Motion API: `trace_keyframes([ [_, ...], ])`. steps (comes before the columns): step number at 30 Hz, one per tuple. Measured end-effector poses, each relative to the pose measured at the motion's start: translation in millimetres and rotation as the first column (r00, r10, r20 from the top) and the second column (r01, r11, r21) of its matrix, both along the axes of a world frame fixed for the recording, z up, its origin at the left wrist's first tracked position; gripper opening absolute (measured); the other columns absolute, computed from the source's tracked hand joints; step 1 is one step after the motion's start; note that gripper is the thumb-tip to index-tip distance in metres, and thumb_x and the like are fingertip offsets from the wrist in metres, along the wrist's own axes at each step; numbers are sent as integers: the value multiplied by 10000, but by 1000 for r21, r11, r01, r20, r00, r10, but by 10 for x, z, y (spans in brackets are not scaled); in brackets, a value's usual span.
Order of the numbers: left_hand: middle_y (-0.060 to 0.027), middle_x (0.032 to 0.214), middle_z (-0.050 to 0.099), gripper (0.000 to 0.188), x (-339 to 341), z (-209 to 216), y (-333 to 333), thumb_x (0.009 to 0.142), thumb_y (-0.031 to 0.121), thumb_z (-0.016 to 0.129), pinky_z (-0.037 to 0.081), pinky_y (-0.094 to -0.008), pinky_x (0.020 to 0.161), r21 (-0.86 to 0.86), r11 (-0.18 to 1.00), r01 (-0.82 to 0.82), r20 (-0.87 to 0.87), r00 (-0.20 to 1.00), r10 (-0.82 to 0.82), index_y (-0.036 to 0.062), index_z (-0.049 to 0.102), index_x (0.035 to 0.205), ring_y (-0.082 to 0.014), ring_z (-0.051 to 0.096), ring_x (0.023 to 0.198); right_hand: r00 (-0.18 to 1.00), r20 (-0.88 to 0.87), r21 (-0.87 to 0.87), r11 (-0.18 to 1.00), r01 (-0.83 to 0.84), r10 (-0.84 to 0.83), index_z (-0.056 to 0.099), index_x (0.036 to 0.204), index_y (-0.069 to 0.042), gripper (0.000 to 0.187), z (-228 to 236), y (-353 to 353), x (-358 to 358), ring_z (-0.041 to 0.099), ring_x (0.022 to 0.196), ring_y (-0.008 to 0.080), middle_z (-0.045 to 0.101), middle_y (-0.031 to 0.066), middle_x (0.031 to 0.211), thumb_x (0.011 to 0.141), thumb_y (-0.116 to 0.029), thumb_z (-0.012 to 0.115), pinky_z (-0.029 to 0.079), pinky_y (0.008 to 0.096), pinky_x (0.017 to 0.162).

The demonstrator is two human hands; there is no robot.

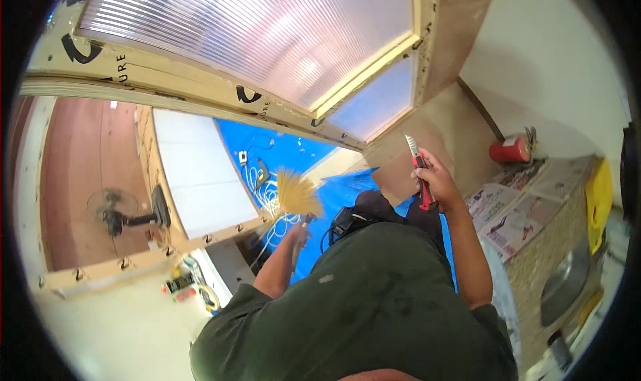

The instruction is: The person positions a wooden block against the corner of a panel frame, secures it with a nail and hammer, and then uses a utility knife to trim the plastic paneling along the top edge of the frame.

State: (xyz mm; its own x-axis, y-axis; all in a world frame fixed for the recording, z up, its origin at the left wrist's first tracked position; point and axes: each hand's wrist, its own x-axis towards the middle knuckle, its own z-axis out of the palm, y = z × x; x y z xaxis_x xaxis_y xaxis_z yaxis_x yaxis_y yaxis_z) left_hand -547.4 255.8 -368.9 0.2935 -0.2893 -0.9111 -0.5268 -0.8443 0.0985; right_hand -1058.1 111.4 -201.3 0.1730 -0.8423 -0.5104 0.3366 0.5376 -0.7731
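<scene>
My right hand is closed around a red and black snap-off utility knife, its blade extended and pointing up and away. Lower and to the left, my left hand is closed on a brush with yellowish, straw-like bristles that fan out above the fingers. Most of the brush's handle is hidden by the hand. The knife and the brush are well apart, on either side of my body.
Ahead stands a wooden-framed translucent ribbed panel. Blue sheeting covers the floor, with white cables on it. At left is a fan. To the right are a red fire extinguisher and a newspaper-covered surface.
</scene>
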Motion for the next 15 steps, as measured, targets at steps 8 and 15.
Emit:
trace_keyframes([
  [8, -123, 663, 602, 201, -770, 361, 1210, 790, 145, 757, 497, -430, 471, 85, 940, -329, -2, 944, 331, -4, 624, 817, -241, 591, 522, 937, 171, -39, 952, -303, 305, 373, 1483, -75, 644, 213, -725, 107, 549, 650, 89, 646, 54, 909, 884, -63, 607, 458, 234, 557],
  [15, -121, 739, 667, 239, -1278, 790, 1400, 779, 201, 750, 493, -394, 546, 103, 977, -185, 126, 977, 172, -24, 686, 830, -239, 637, 600, 883, 290, -273, 916, -294, 369, 458, 1414, -33, 534, 284, -837, 629, 576, 777, 95, 651, 52, 1007, 904, -64, 614, 495, 249, 693],
])
